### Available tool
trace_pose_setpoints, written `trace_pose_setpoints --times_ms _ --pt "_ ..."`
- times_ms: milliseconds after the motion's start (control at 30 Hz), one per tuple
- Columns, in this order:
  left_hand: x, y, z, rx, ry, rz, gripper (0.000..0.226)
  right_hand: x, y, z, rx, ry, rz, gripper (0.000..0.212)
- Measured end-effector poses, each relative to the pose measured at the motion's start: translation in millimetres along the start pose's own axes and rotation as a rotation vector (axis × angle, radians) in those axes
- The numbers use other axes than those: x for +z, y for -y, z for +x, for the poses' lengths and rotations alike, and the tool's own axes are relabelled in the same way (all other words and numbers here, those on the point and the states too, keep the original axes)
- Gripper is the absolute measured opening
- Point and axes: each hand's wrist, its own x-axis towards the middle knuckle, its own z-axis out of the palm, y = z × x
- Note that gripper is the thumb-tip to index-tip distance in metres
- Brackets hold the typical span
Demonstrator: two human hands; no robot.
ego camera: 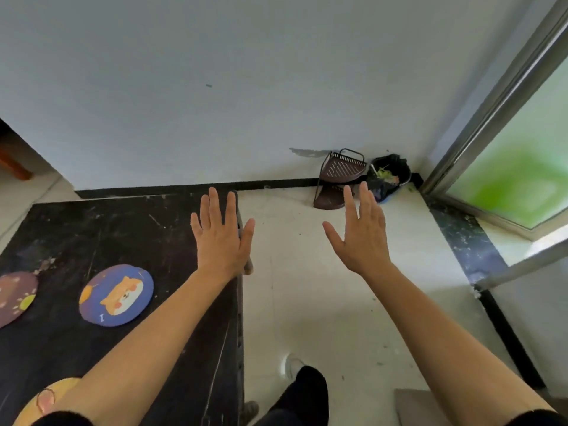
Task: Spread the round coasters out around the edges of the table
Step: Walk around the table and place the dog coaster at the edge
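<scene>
A dark, scuffed table (129,229) fills the lower left. On it lies a round blue coaster (116,295) with an orange dog picture. A purple round coaster (15,296) is cut off by the left edge. A yellow round coaster (46,398) shows at the bottom left, partly under my left forearm. My left hand (219,235) is stretched out flat over the table's right edge, fingers apart, holding nothing. My right hand (361,233) is held out over the floor to the right of the table, fingers apart and empty.
Pale tiled floor (307,302) lies right of the table. A brown corner rack (339,179) and a black rubbish bin (388,175) stand by the white wall. A sliding glass door (507,167) is at the right. My leg and shoe (295,376) show below.
</scene>
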Motion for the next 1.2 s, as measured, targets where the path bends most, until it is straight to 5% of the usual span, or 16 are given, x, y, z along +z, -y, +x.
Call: trace_pose_setpoints --times_ms 300,667,967,1200 --pt "7.9 41.3 86.1 -0.238 -0.014 -0.034 0.072 30.3 61.2 160.7 -0.216 0.145 0.009 0.082" --pt "20.9 162.1 9.3 -0.862 -0.016 -0.12 0.067 128.2 261.6 222.0 -0.653 0.442 0.048 0.069" --pt "79.0 243.0 -38.4 -1.664 -0.097 -0.565 0.072 255.8 388.6 192.4 -0.853 1.047 0.118 0.065" --pt "111.4 268.1 -27.3 -2.059 -0.314 -0.742 0.066 309.4 426.6 159.9 -0.795 1.482 0.113 0.064"
